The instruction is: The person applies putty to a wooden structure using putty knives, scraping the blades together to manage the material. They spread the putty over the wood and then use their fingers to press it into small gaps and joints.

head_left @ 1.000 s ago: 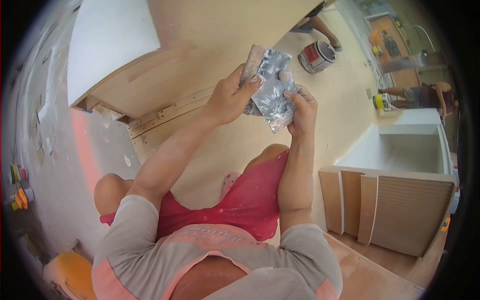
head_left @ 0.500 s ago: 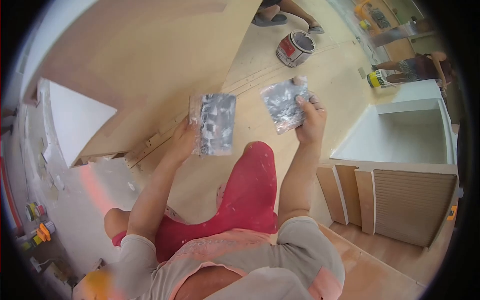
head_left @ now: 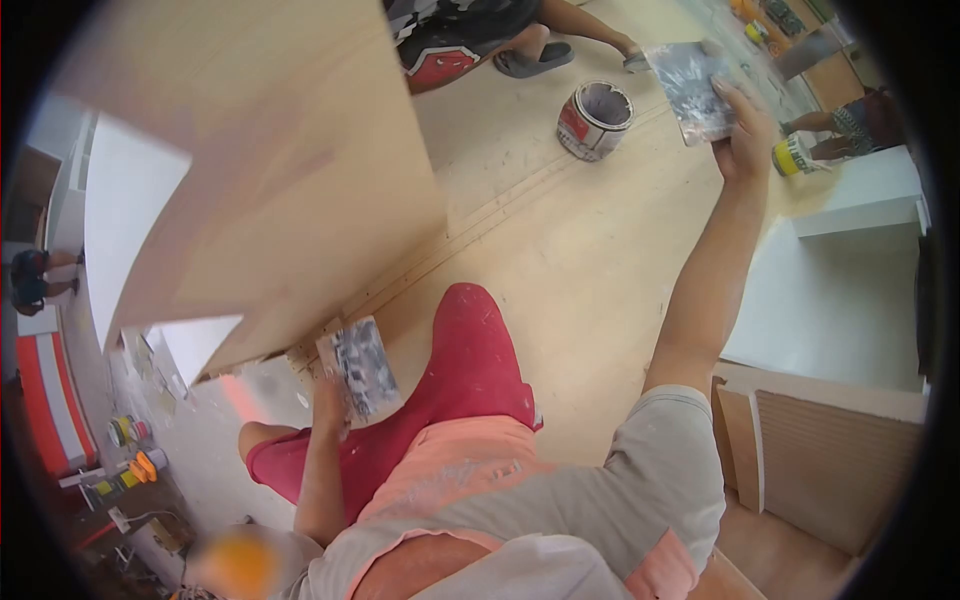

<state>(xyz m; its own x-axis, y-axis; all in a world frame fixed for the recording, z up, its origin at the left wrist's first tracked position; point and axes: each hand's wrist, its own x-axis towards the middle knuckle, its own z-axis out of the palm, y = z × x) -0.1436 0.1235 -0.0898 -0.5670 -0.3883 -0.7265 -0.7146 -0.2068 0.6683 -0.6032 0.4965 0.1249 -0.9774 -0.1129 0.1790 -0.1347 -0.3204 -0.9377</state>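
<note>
My left hand (head_left: 330, 405) is closed on a flat, putty-smeared scraper (head_left: 368, 368), held low beside my left thigh. Stretched out to the upper right, my right hand (head_left: 745, 135) grips a second flat scraper (head_left: 692, 95), its thumb lying over the face. Grey and white smears cover both blades. Between my right hand and the large wooden panel stands an open can (head_left: 592, 125) with a stained rim and grey residue inside. The scraper in my right hand is apart from the can, to its upper right.
A large tan panel (head_left: 270, 190) rises on the left. White cabinet box (head_left: 850, 300) and ribbed board (head_left: 830, 460) lie to the right. A person's sandalled foot (head_left: 535, 60) is beyond the can; another person stands near a yellow bucket (head_left: 790, 157). Tins (head_left: 128, 432) sit at far left.
My hands have moved apart: the right one up and to the right with its scraper, the left one down toward my thigh. My view has shifted, showing more of the person behind the panel.
</note>
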